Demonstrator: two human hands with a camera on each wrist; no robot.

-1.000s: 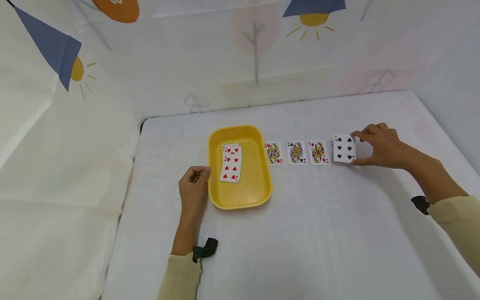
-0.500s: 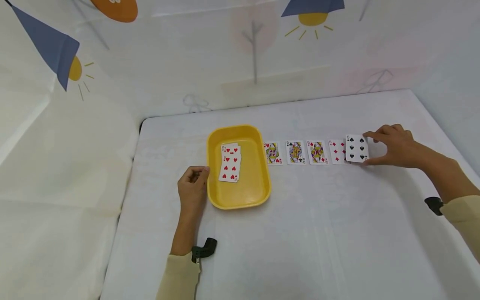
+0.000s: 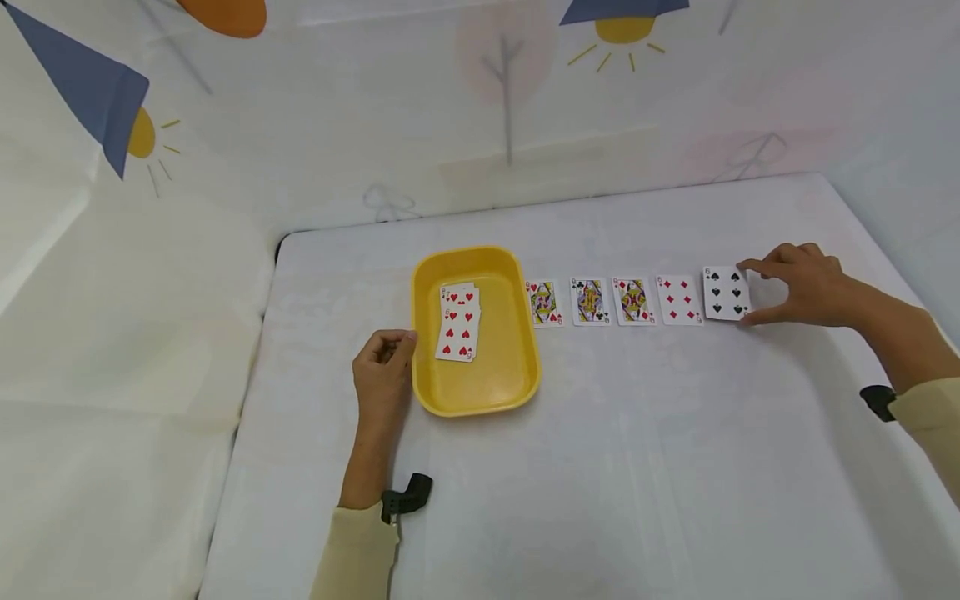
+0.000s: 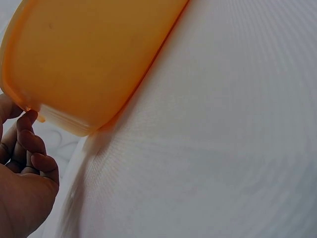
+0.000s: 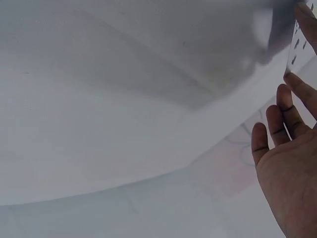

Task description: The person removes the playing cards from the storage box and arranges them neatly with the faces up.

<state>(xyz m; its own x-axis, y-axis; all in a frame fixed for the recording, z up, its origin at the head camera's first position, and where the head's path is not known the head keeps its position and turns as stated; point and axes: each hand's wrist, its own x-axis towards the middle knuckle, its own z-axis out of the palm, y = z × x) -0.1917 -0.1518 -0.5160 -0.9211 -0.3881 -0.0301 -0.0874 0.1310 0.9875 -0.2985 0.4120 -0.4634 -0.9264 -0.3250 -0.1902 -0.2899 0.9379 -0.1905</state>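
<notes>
My right hand (image 3: pixel 813 287) holds the six of spades (image 3: pixel 726 293) by its right-hand corners, between thumb and index finger. It is the rightmost card of a row, just right of the six of diamonds (image 3: pixel 679 300). In the right wrist view a sliver of this card (image 5: pixel 296 47) shows at the top right. My left hand (image 3: pixel 384 371) pinches the left rim of a yellow tray (image 3: pixel 480 400); the left wrist view shows the fingertips right at that rim. Inside the tray a few overlapping heart cards (image 3: pixel 457 329) lie face up, a six of hearts on top.
Left of the six of diamonds lie the queen of diamonds (image 3: pixel 633 302), queen of clubs (image 3: pixel 590 302) and queen of hearts (image 3: pixel 543 304), the last close against the tray. A white cloth (image 3: pixel 600 467) covers the table; printed white curtains (image 3: pixel 337 108) hang behind and at the left.
My right hand has moved right with the six of spades, which no longer overlaps the six of diamonds. My left hand and the tray have stayed in place.
</notes>
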